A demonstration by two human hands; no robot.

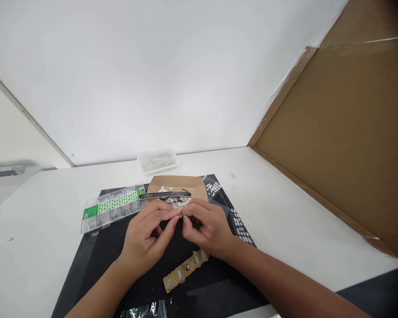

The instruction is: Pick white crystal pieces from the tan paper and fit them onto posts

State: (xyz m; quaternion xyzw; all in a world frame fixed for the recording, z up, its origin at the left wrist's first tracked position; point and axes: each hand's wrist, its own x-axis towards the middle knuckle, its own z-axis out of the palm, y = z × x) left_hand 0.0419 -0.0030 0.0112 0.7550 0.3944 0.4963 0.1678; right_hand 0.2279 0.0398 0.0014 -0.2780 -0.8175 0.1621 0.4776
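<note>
My left hand (152, 232) and my right hand (207, 225) meet over the black mat (106, 265). Their fingertips pinch together on something too small to make out. Just beyond the fingers lies a brown paper sheet (195, 184) bearing many small white pieces (181, 203). A dark nail file (166, 194) rests across it, its left end reaching a clear compartment box (116, 205) with a green label. Below my right hand, a yellowish strip (172, 280) holds several clear nail-shaped pieces and one small dark round item.
A translucent tray (157, 161) stands at the back of the white table (285, 207). Small white rectangles (242, 225) lie in rows at the mat's right edge and on the table. A large cardboard panel (345, 145) rises at the right.
</note>
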